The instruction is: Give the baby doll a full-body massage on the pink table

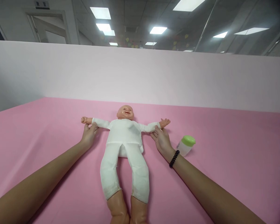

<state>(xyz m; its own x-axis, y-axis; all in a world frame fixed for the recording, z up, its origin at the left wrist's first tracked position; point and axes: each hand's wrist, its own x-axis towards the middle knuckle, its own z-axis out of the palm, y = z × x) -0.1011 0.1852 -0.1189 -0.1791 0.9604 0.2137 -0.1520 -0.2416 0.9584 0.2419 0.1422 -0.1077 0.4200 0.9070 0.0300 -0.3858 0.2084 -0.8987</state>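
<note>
Head view: the baby doll point(124, 140) lies on its back, long axis running straight ahead between the left grip point(89, 135) and the right grip point(162, 141), both equally near, each narrowed in a pinch on a white sleeve point(101, 123).

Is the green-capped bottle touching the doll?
No, the green-capped bottle sits on the pink sheet apart from the doll, just beyond the person's right hand.
</note>
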